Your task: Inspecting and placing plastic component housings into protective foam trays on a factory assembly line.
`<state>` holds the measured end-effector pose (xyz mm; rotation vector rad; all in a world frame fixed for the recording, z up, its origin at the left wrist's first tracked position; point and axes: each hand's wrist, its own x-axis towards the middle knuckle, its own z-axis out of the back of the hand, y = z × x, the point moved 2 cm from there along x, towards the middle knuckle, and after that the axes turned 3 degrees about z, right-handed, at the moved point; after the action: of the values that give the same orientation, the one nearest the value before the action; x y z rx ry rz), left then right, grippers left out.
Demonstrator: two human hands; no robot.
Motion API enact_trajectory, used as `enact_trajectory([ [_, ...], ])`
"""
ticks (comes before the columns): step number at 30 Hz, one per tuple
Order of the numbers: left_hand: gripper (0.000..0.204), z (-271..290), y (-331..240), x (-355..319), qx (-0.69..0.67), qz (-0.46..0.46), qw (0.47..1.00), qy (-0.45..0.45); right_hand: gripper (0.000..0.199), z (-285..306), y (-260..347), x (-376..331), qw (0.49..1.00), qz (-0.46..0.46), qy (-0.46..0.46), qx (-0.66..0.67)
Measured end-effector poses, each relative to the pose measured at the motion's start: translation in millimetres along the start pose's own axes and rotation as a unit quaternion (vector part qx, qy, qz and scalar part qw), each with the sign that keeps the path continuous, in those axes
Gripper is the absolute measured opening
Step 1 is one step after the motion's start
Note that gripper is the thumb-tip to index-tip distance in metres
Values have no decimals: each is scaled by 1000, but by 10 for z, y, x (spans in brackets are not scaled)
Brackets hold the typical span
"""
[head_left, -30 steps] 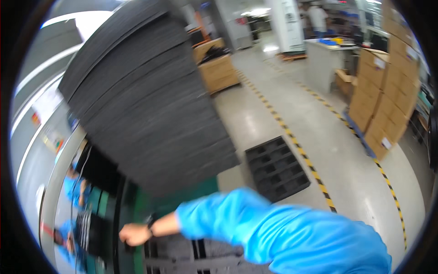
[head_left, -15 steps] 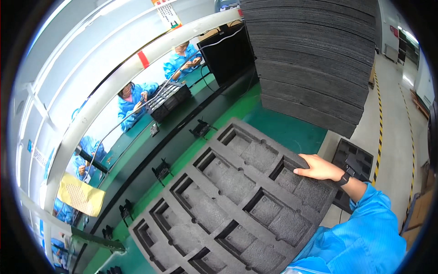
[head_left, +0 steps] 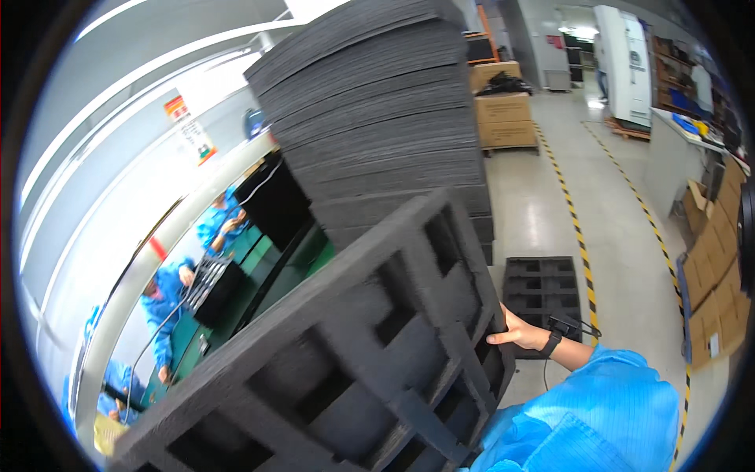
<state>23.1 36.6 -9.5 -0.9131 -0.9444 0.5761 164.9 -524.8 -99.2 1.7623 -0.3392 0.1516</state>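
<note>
1. Your dark grey foam tray point(head_left: 354, 370), rough and cut with rectangular pockets, tilts up before you.
2. Your right hand point(head_left: 517, 330) grips its right edge; your left is out of view, its state untellable.
3. Green bench point(head_left: 321, 250) behind; pale floor point(head_left: 625, 259) rightward.
4. Count: one grey stack point(head_left: 385, 118), two striped floor lines point(head_left: 580, 236).

One hand point(head_left: 513, 330), one wristband point(head_left: 552, 343) and one tray point(head_left: 409, 346), all before one stack point(head_left: 385, 110). Left of the stack: one monitor point(head_left: 275, 189), one poster point(head_left: 189, 131) and at least three workers point(head_left: 160, 293). Right of it: one black slab point(head_left: 540, 277), two striped lines point(head_left: 574, 214), one white cabinet point(head_left: 631, 71), two people point(head_left: 702, 88). Cartons point(head_left: 505, 126) right of the stack overlap too much to count.
</note>
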Motion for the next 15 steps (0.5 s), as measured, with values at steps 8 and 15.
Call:
enact_trajectory([
  [8, 47, -1275, -1972, -378, -161, -469, 845, 203, 55, 1592, -815, -1129, 986, -133, -100, 5],
  [15, 61, -2079, -2926, -1289, -163, -651, 577, 465, 48, 1792, -2564, -2466, 868, -137, -371, 301],
])
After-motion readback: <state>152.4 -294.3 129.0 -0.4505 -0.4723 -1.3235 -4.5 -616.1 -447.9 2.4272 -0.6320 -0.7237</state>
